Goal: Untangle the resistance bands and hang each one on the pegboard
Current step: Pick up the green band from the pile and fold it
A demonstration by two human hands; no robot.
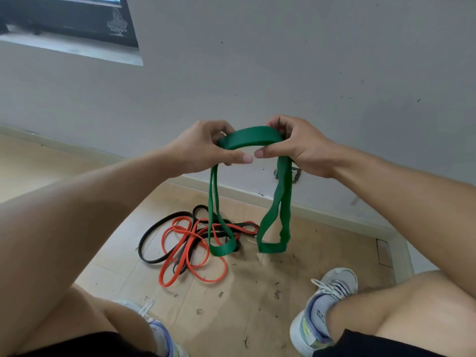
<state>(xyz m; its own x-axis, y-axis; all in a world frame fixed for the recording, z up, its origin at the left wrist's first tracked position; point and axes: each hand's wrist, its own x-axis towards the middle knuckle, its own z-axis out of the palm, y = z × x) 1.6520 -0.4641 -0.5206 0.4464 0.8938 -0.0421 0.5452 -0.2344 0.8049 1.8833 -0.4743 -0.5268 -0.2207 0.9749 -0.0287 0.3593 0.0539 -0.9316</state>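
Now the left hand (pixel 206 148) and right hand (pixel 296 145) both grip one green resistance band (pixel 253 137); two red bands (pixel 190 253) and one black band (pixel 150 237) lie tangled on the floor (pixel 257 292).

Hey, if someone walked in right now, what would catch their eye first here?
First, the wide green rubber resistance band, held up at centre frame by the left hand and right hand, two loops dangling. Next, the tangle of thin orange bands and black bands on the floor beneath.
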